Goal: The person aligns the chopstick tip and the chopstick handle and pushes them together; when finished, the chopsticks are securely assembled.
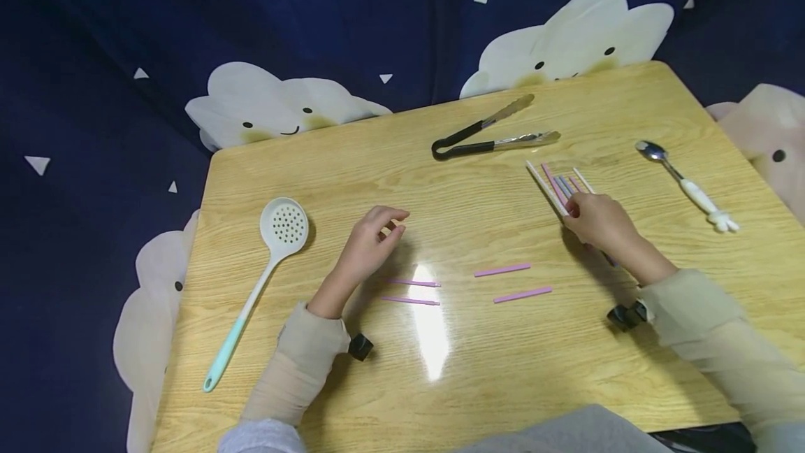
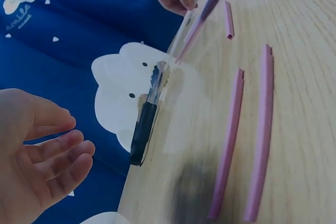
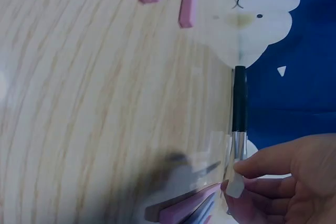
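Note:
My right hand [image 1: 600,221] pinches a white stick [image 1: 546,189] near its lower end, between thumb and fingers. Beside and partly beneath that hand lies a group of sticks, among them a pink stick [image 1: 553,184], grey-blue sticks [image 1: 564,186] and another white stick [image 1: 583,180]; their near ends are partly hidden. My left hand [image 1: 371,243] hovers over the table with its fingers loosely bent and nothing in them. Close to it lie two thin pink sticks [image 2: 229,145], roughly parallel. Two more pink sticks, one of them the lower stick [image 1: 522,295], lie between the hands.
Black-handled tongs [image 1: 465,149] lie spread at the back of the wooden table [image 1: 377,397]. A white slotted ladle [image 1: 277,250] with a mint handle is at the left, and a spoon [image 1: 685,184] with a white handle at the right. A dark blue curtain [image 1: 377,19] hangs behind.

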Action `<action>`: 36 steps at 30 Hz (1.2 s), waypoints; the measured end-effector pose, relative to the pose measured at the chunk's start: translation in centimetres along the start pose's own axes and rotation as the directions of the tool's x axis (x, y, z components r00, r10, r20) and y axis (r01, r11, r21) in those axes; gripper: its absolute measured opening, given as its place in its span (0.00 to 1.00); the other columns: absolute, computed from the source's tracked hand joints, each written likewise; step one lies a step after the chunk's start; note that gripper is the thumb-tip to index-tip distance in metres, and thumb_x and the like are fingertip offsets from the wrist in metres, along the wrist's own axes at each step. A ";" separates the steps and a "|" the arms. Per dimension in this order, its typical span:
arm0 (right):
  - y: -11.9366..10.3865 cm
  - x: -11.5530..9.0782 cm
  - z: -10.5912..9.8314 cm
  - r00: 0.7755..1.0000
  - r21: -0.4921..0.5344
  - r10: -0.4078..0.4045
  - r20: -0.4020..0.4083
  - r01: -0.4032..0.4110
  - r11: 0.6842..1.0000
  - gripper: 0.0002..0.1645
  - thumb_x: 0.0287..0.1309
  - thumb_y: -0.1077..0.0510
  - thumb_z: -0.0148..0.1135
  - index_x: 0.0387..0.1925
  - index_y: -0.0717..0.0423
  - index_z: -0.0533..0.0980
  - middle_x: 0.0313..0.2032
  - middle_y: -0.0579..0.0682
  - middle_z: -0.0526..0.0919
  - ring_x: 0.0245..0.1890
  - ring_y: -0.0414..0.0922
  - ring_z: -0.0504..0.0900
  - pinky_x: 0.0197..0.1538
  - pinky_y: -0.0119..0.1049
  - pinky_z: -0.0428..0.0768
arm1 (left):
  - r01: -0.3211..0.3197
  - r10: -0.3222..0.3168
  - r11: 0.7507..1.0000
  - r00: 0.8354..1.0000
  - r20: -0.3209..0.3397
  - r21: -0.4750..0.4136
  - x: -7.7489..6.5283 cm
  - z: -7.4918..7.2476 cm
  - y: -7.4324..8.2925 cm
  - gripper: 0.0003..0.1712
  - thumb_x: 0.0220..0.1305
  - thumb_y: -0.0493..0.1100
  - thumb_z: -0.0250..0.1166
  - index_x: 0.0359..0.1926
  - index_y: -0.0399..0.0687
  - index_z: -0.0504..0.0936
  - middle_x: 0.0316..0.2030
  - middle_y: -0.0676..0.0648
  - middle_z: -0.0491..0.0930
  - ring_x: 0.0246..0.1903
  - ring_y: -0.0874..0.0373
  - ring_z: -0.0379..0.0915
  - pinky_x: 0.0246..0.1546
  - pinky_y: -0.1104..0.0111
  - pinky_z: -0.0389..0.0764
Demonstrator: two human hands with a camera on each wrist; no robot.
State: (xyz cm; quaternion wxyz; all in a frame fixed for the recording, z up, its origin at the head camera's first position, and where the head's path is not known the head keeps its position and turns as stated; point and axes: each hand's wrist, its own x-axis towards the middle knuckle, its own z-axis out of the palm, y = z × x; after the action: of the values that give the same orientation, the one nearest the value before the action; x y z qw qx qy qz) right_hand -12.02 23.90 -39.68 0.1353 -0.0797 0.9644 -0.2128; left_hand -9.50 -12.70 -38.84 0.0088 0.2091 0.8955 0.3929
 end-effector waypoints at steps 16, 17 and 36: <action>0.6 0.8 1.7 0.997 -0.137 -0.060 -0.054 0.052 0.989 0.07 0.47 0.67 0.51 0.19 0.59 0.64 0.14 0.51 0.68 0.16 0.46 0.67 0.18 0.37 0.63 | -0.052 0.049 0.995 0.998 0.045 0.087 -0.8 0.8 -0.8 0.10 0.61 0.36 0.56 0.42 0.41 0.80 0.35 0.48 0.79 0.28 0.60 0.72 0.29 0.72 0.75; 0.5 0.8 1.8 0.996 -0.151 -0.060 -0.069 0.049 0.987 0.08 0.48 0.67 0.51 0.18 0.59 0.64 0.14 0.51 0.69 0.16 0.47 0.67 0.17 0.38 0.63 | -0.055 0.049 0.993 0.997 0.066 0.100 -0.9 0.9 -0.8 0.09 0.61 0.37 0.57 0.42 0.41 0.80 0.35 0.48 0.79 0.28 0.60 0.72 0.29 0.72 0.74; -3.3 0.2 5.2 0.738 -0.089 -0.675 -0.009 0.672 0.735 0.09 0.43 0.58 0.69 0.30 0.54 0.79 0.33 0.47 0.75 0.30 0.41 0.70 0.33 0.38 0.70 | -0.431 0.378 0.849 0.900 0.219 0.305 -2.9 3.4 -2.9 0.02 0.53 0.40 0.65 0.27 0.46 0.82 0.33 0.48 0.77 0.35 0.55 0.70 0.38 0.67 0.72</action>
State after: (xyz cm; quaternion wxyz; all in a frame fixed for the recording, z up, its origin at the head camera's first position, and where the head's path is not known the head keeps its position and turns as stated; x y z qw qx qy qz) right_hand -10.39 18.91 -42.87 0.0260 -0.4240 0.8806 -0.2101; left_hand -7.26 -13.19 -43.62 -0.0434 0.4206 0.8826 0.2054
